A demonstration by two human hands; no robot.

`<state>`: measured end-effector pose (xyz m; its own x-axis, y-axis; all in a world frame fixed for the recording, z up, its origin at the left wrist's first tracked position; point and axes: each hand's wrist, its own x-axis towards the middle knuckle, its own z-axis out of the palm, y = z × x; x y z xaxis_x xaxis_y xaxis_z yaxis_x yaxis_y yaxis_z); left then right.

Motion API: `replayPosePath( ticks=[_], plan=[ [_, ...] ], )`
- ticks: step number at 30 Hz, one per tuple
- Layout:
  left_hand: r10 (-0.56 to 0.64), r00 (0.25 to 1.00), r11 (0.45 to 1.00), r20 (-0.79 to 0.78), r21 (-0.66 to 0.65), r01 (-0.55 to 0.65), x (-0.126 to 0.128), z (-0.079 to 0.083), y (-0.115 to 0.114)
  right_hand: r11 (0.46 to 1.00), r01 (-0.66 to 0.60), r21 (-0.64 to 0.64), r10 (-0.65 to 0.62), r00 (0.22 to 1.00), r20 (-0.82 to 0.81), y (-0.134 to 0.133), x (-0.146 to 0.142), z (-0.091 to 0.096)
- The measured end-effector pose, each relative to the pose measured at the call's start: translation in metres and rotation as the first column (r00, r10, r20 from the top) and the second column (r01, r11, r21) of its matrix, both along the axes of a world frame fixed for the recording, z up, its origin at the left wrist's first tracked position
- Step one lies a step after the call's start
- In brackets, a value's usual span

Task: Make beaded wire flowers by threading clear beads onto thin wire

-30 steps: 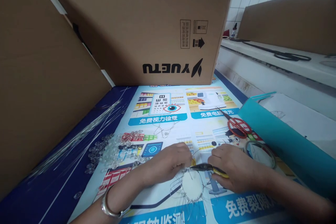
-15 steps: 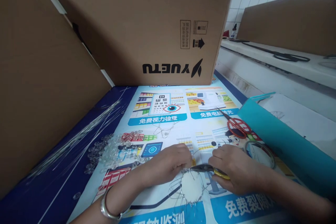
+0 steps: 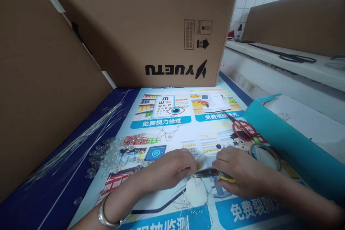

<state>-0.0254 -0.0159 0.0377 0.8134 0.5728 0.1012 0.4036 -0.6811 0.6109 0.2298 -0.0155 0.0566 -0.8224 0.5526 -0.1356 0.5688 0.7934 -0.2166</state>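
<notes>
My right hand (image 3: 241, 169) is wrapped around pliers (image 3: 205, 173) with yellow handles, their dark jaws pointing left. The jaw tips meet the upper edge of a round wire piece (image 3: 207, 197), from which thin wire ends stick out; its middle looks pale. My left hand (image 3: 175, 167) pinches this wire piece at its top left, just beside the jaws. Its fingertips are partly hidden, so the exact spot of the hold does not show. A thin loose wire (image 3: 203, 154) arcs up between the two hands.
Clear beads (image 3: 107, 152) lie piled left of my hands, beside a bundle of straight wires (image 3: 81, 136). Another bent wire piece (image 3: 169, 131) lies ahead. Red-handled scissors (image 3: 242, 129), a round coil (image 3: 265, 154) and a teal box (image 3: 285, 140) stand right. Cardboard (image 3: 161, 25) walls the back.
The plier tips have shifted slightly left, closer to my left fingers. Both hands keep their hold. The whole view has moved a little.
</notes>
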Motion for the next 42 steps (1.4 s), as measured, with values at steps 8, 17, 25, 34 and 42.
replayPosePath(
  ticks=[8, 17, 25, 34, 42],
  plan=[
    [0.029, 0.999, 1.0, -0.029, 0.01, -0.029, -0.002, -0.002, -0.002, 0.998, 0.058, -0.01, -0.059, 0.998, -0.025, -0.007, 0.016, 0.008],
    [0.046, 0.996, 0.999, -0.081, 0.021, -0.044, -0.001, 0.005, -0.003, 0.992, 0.068, -0.11, -0.071, 0.997, -0.02, -0.029, 0.025, 0.016],
    [0.032, 0.995, 0.999, -0.093, -0.026, -0.035, -0.002, 0.005, -0.003, 0.989, 0.09, -0.118, -0.085, 0.995, 0.048, -0.033, 0.027, 0.019],
    [-0.018, 0.996, 0.999, -0.09, -0.039, 0.014, -0.003, 0.006, -0.002, 0.987, 0.11, -0.113, -0.106, 0.994, 0.039, -0.031, 0.03, 0.021],
    [-0.009, 0.992, 0.999, -0.125, -0.048, 0.003, -0.003, 0.005, -0.004, 0.992, 0.104, -0.072, -0.101, 0.994, 0.043, -0.027, 0.031, 0.008]
  ],
)
